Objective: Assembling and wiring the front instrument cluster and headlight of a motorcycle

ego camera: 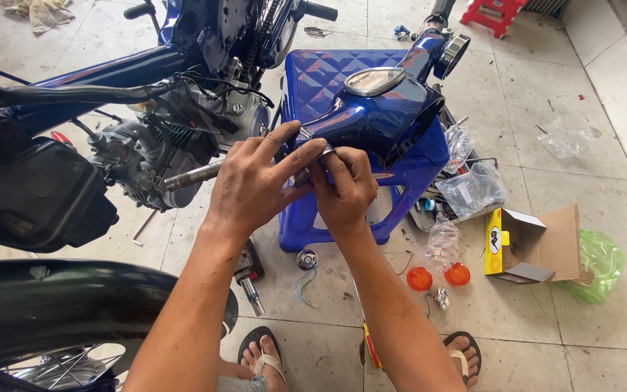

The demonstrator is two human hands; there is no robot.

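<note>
Hands meet over the front edge of the blue plastic stool (313, 80), and both are busy on the same piece: the left hand (252, 181) has its fingers spread and curled over the narrow end of the blue handlebar cover (379, 116), thumb pressing in from the side, while the right hand (346, 189) pinches tight on a small metal fitting (305, 173) right at that end, fingers closed around it. The cover itself lies across the stool's top, its speedometer (374, 80) facing up and its wider part reaching toward the stool's right edge. Just left of the hands sits the bare engine (161, 149) of the stripped blue motorcycle frame (110, 72). On the tiled floor (604, 80), right of the stool, clear plastic bags (473, 189) lie in a pile, with an open yellow cardboard box (531, 243) beside them and a green bag (600, 265) behind it. Two orange lenses (437, 277) rest on the tiles near the person's right foot (462, 359), and a red stool (493, 13) stands by the far edge of the floor
</note>
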